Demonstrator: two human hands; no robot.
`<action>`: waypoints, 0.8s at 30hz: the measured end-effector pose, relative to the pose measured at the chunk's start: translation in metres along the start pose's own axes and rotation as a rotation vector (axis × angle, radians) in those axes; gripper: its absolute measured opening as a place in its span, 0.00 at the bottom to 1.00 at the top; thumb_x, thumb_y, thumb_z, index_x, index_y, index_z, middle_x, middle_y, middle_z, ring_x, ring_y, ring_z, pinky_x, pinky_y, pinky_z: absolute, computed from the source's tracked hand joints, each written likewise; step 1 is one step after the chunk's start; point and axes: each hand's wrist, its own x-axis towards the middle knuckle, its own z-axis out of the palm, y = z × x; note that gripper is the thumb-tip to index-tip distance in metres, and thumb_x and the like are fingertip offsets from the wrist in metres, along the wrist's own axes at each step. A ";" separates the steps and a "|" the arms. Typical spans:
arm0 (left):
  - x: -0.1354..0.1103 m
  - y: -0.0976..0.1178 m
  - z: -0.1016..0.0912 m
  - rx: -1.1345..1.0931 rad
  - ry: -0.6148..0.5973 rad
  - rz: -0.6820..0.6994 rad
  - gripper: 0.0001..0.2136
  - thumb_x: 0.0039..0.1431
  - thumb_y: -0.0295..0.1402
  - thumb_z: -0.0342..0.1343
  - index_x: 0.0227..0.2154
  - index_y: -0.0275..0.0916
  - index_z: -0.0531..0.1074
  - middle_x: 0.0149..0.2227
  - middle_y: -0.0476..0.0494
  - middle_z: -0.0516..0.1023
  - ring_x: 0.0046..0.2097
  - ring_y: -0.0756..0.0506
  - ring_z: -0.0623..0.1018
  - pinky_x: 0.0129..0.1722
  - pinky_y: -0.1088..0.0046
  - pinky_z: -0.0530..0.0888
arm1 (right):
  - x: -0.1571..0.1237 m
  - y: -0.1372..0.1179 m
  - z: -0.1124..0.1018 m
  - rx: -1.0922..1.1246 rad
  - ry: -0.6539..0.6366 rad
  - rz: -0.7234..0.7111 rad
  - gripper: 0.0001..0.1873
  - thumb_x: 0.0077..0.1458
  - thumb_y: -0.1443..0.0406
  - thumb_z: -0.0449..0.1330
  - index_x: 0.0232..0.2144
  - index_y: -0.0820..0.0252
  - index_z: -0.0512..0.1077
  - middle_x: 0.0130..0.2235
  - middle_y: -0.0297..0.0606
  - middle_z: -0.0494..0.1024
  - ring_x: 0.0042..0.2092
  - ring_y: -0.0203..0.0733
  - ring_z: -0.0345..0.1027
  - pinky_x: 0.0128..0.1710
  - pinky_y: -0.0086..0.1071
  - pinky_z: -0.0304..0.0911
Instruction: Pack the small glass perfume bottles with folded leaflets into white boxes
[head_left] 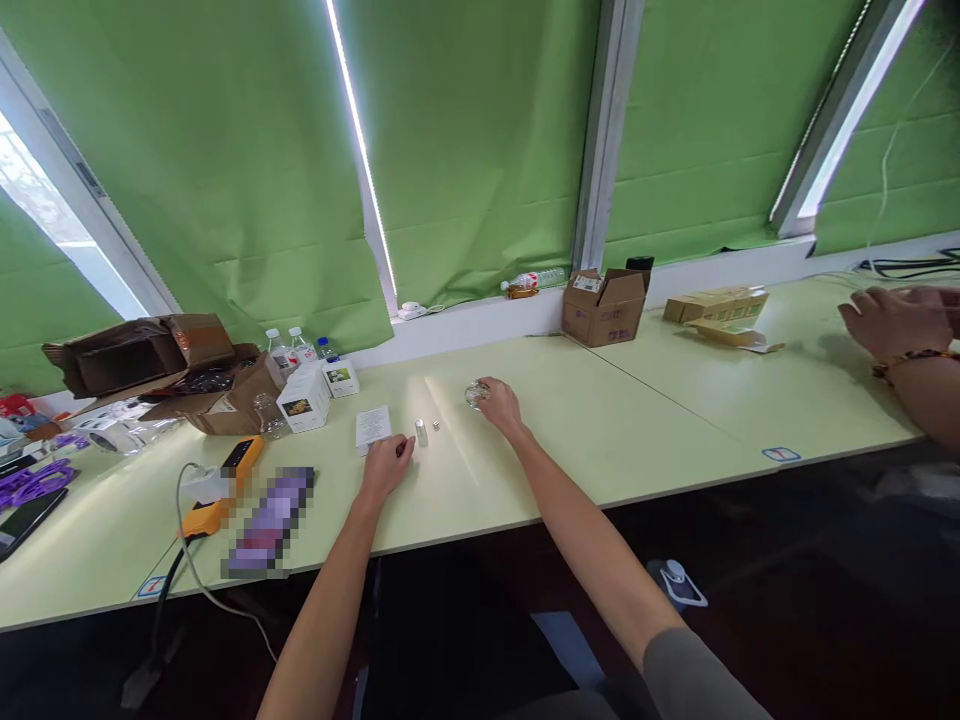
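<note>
My right hand rests over the table with its fingers closed on a small clear round glass-like object, partly hidden by the fingers. My left hand lies on the table with curled fingers, and a small dark spot shows at the fingertips; what they hold, if anything, is unclear. Just right of it stands a small clear vial-like cylinder. Beside that lies a tiny shiny piece. A printed paper slip sits directly behind my left hand.
Small white boxes, plastic bottles and opened cartons crowd the left. An orange power strip and a pixelated phone-like item lie nearer. Behind to the right are a cardboard box and another person's hand.
</note>
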 end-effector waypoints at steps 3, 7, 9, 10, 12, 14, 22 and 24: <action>0.000 0.001 -0.001 -0.049 -0.003 -0.001 0.17 0.62 0.46 0.45 0.28 0.41 0.71 0.26 0.48 0.74 0.28 0.49 0.69 0.29 0.73 0.58 | -0.002 -0.009 0.003 0.145 -0.088 -0.126 0.20 0.47 0.68 0.60 0.45 0.56 0.75 0.45 0.36 0.79 0.45 0.43 0.71 0.43 0.31 0.63; -0.001 0.004 -0.003 -0.084 0.009 -0.012 0.17 0.61 0.48 0.47 0.38 0.42 0.72 0.31 0.48 0.76 0.30 0.48 0.72 0.30 0.73 0.62 | -0.011 -0.026 0.018 0.379 -0.232 -0.265 0.19 0.45 0.66 0.63 0.43 0.58 0.77 0.41 0.35 0.80 0.40 0.42 0.72 0.41 0.32 0.66; -0.002 0.006 -0.004 -0.093 0.019 -0.020 0.18 0.59 0.49 0.49 0.43 0.42 0.71 0.34 0.47 0.76 0.30 0.49 0.72 0.31 0.73 0.63 | -0.017 -0.034 0.027 0.427 -0.281 -0.300 0.19 0.43 0.67 0.63 0.42 0.59 0.77 0.40 0.35 0.80 0.39 0.42 0.73 0.41 0.33 0.67; -0.002 0.007 -0.005 -0.097 0.022 -0.024 0.19 0.59 0.49 0.50 0.46 0.42 0.70 0.36 0.47 0.77 0.30 0.49 0.72 0.32 0.73 0.64 | -0.021 -0.038 0.031 0.441 -0.307 -0.321 0.19 0.43 0.68 0.64 0.41 0.59 0.77 0.40 0.35 0.80 0.39 0.42 0.73 0.41 0.33 0.67; -0.003 0.008 -0.006 -0.102 0.017 -0.023 0.21 0.57 0.49 0.52 0.49 0.43 0.69 0.40 0.46 0.77 0.30 0.49 0.72 0.33 0.72 0.65 | -0.028 -0.045 0.037 0.456 -0.347 -0.360 0.19 0.43 0.68 0.64 0.41 0.59 0.77 0.40 0.35 0.80 0.39 0.42 0.73 0.42 0.34 0.67; -0.003 0.009 -0.007 -0.106 0.006 -0.010 0.22 0.57 0.49 0.53 0.51 0.44 0.68 0.43 0.46 0.76 0.29 0.50 0.71 0.33 0.72 0.66 | -0.034 -0.050 0.041 0.466 -0.400 -0.394 0.18 0.43 0.68 0.64 0.41 0.60 0.77 0.40 0.36 0.80 0.40 0.42 0.73 0.41 0.33 0.67; -0.002 0.004 -0.007 -0.152 -0.032 -0.005 0.22 0.56 0.47 0.54 0.51 0.44 0.69 0.41 0.47 0.77 0.28 0.50 0.70 0.29 0.73 0.64 | -0.045 -0.058 0.042 0.515 -0.444 -0.464 0.17 0.47 0.67 0.64 0.43 0.59 0.76 0.42 0.37 0.80 0.42 0.42 0.73 0.43 0.34 0.68; -0.001 0.004 -0.007 -0.168 -0.046 -0.012 0.21 0.57 0.47 0.53 0.51 0.45 0.69 0.41 0.48 0.77 0.27 0.51 0.70 0.29 0.74 0.63 | -0.046 -0.059 0.040 0.532 -0.446 -0.454 0.18 0.48 0.66 0.64 0.44 0.60 0.76 0.42 0.38 0.80 0.42 0.42 0.73 0.43 0.34 0.69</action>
